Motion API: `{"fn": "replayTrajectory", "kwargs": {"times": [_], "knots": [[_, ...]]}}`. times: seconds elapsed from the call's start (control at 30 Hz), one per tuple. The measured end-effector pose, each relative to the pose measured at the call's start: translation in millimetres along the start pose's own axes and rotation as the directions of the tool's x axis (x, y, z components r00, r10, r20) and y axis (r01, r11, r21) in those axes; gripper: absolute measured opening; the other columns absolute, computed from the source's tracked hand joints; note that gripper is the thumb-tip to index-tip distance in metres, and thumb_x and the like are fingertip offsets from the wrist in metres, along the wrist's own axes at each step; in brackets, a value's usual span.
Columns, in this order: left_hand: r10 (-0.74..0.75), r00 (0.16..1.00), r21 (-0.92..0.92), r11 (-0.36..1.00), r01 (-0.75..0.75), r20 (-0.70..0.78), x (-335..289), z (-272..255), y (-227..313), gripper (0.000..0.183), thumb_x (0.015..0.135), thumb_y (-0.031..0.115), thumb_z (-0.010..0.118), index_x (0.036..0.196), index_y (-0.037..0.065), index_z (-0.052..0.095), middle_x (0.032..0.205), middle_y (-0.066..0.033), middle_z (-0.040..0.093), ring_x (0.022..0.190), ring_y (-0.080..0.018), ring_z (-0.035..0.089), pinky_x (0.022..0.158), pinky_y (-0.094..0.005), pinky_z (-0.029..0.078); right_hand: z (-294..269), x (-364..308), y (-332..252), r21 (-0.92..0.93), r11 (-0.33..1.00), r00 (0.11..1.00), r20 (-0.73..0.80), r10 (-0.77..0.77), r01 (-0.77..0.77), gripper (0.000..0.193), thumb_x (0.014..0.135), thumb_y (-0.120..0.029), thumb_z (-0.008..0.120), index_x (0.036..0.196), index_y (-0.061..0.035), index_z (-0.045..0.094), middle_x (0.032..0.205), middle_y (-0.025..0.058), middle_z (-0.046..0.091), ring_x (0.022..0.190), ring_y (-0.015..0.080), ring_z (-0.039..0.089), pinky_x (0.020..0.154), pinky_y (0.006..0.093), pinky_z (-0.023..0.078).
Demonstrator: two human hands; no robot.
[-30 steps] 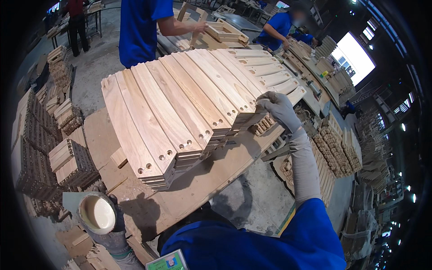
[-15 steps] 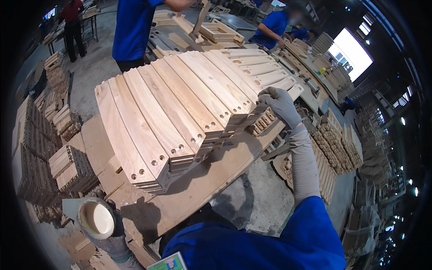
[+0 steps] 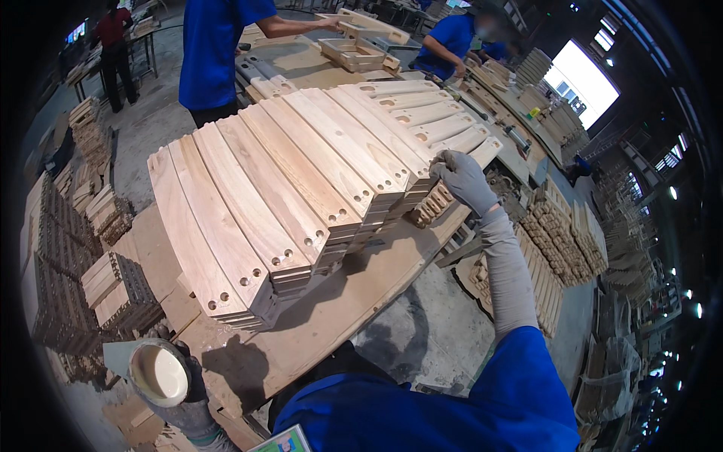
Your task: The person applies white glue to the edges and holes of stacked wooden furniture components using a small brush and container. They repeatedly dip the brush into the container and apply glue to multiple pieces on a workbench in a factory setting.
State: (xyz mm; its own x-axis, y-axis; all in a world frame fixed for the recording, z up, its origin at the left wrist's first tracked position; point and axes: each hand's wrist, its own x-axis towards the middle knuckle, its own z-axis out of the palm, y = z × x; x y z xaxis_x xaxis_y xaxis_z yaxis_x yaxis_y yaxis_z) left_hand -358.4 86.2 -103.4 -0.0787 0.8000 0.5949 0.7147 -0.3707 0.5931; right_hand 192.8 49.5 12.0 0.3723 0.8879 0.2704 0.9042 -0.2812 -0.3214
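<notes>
My left hand (image 3: 197, 388), in a dark, stained glove, is wrapped round a cup (image 3: 137, 380) of cream-coloured liquid (image 3: 167, 374) at the lower left. In front of me, curved wooden slats (image 3: 256, 196) lie side by side in stacks, with paired round holes near their close ends. At the right end of these stacks is my right hand (image 3: 463, 181), in a grey glove. Its fingers are bent and pressed together against the slat ends. Whatever they pinch is hidden or too small to make out.
The stacks rest on a brown worktable (image 3: 361, 294). More slats with oval slots (image 3: 429, 113) lie behind at the right. Wood piles stand on the left (image 3: 120, 290) and right (image 3: 561, 241). Across the table a co-worker in blue (image 3: 218, 60) handles a wooden frame (image 3: 373, 26).
The view has shifted slightly, moving the slats a little left and down in the picture. The co-worker's arm now reaches right to a wooden frame. My hands keep nearly the same poses.
</notes>
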Motion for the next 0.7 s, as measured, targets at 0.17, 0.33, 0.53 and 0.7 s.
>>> {"fn": "replayTrajectory", "kwargs": {"times": [0.17, 0.33, 0.53, 0.7], "knots": [[0.072, 0.997, 0.080, 0.994, -0.071, -0.011, 1.8, 0.8, -0.5, 0.080, 0.065, 0.022, 0.080, 0.128, -0.003, 0.040, 0.121, -0.0187, 0.051, 0.110, -0.0301, 0.054, 0.096, -0.0400, 0.043, -1.8, 0.3, 13.3, 0.076, 0.997, 0.999, -0.042, 0.011, -0.008, 0.028, 0.080, -0.025, 0.058, 0.087, 0.0010, 0.064, 0.077, 0.0180, 0.063, 0.073, 0.0312, 0.061, 0.068, 0.0384, 0.046], [0.061, 0.997, 0.002, 0.998, -0.061, -0.044, -3.4, 3.4, -9.7, 0.078, 0.065, 0.018, 0.079, 0.129, -0.002, 0.039, 0.122, -0.0191, 0.051, 0.108, -0.0293, 0.055, 0.093, -0.0392, 0.046, -22.8, 4.4, 21.5, 0.221, 0.970, 0.994, -0.014, 0.104, -0.098, 0.029, 0.080, -0.024, 0.059, 0.091, 0.0016, 0.065, 0.079, 0.0156, 0.067, 0.069, 0.0237, 0.063, 0.065, 0.0333, 0.047], [-0.030, 1.000, -0.191, 0.981, 0.030, 0.005, -7.6, 11.5, -9.9, 0.078, 0.069, 0.007, 0.075, 0.133, -0.003, 0.031, 0.121, -0.0211, 0.051, 0.106, -0.0278, 0.058, 0.088, -0.0367, 0.052, -2.8, 13.6, 36.9, 0.106, 0.994, 1.000, -0.018, 0.025, -0.023, 0.030, 0.081, -0.029, 0.058, 0.084, 0.0006, 0.063, 0.077, 0.0225, 0.061, 0.073, 0.0362, 0.059, 0.066, 0.0401, 0.045], [-0.052, 0.998, -0.210, 0.976, 0.056, 0.023, -6.1, 9.9, -2.2, 0.079, 0.070, 0.006, 0.075, 0.134, -0.002, 0.030, 0.121, -0.0215, 0.050, 0.105, -0.0290, 0.058, 0.088, -0.0373, 0.053, 0.0, 12.6, 27.9, -0.035, 0.999, 0.998, -0.057, 0.007, -0.009, 0.028, 0.081, -0.028, 0.057, 0.082, 0.0006, 0.060, 0.079, 0.0229, 0.060, 0.079, 0.0394, 0.057, 0.070, 0.0442, 0.044]]}}
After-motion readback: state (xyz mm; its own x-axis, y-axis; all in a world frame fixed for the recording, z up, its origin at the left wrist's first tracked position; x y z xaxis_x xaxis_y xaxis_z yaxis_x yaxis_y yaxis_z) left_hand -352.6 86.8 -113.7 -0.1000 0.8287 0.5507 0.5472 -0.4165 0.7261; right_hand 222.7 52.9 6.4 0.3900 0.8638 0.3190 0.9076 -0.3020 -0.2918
